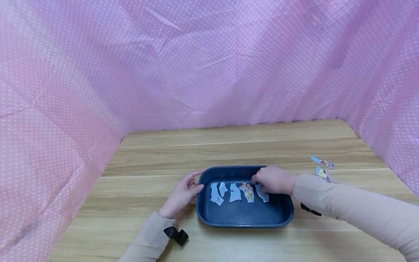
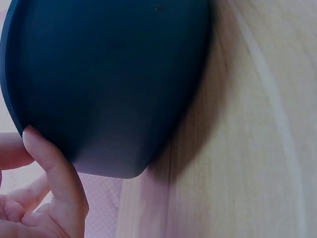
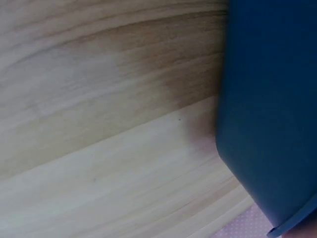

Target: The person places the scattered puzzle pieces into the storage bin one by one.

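Observation:
A dark blue tub point(image 1: 243, 218) stands on the table with several irregular flat pieces in it, lined up in a row. Most look pale blue; one piece point(image 1: 248, 192) carries a colourful print. My left hand point(image 1: 181, 193) holds the tub's left end, thumb and forefinger at the rim; in the left wrist view its thumb point(image 2: 54, 168) lies against the outer wall. Over the right side, my right hand point(image 1: 274, 180) reaches in with curled fingers and pinches a pale blue piece point(image 1: 263, 194) at the row's right end. The hand covers that piece's upper part.
Two printed pieces, one narrow point(image 1: 323, 162) and one wider point(image 1: 322, 173), lie on the wooden table point(image 1: 157, 156) right of the tub, near the right sleeve. A pink dotted curtain point(image 1: 209, 72) closes off the back and sides. Black straps sit at both wrists.

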Demonstrator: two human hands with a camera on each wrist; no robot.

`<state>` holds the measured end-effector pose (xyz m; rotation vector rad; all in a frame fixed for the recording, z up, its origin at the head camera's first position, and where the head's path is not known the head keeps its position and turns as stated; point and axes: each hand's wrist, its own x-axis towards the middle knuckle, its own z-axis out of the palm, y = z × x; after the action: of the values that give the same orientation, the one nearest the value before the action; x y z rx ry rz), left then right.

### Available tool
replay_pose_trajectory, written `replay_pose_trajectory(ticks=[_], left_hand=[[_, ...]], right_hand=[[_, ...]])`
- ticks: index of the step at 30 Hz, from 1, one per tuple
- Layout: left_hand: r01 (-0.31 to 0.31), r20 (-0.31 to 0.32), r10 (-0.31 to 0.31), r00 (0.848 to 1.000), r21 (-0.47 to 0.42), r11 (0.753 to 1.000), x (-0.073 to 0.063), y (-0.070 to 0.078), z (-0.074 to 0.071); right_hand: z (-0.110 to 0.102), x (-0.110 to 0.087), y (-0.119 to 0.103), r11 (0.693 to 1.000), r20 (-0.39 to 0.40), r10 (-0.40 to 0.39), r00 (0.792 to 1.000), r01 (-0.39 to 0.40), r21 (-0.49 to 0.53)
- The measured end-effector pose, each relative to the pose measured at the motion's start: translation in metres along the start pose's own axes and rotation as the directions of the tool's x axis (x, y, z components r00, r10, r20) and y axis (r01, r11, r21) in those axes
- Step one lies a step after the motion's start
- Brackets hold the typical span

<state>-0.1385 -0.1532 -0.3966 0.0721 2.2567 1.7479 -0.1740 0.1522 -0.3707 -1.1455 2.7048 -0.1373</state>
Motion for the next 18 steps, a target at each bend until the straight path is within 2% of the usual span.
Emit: replay_pose_trajectory(ticks=[7,18], left_hand=[[0.008,0.01,-0.007,1.0,-0.016,1.0,-0.0015,-0.0021,-0.0009],[-0.009,0.004,0.009,1.0,0.014,1.0,-0.0006,-0.0045,0.0004]], right_hand=[[0.007,-0.0025,0.0001,0.995,-0.061,-0.07,0.996,0.065,-0.081],[0.0044,-0.0044,0.0022,0.992,-0.065,-0.103,0.993,0.098,-0.075]])
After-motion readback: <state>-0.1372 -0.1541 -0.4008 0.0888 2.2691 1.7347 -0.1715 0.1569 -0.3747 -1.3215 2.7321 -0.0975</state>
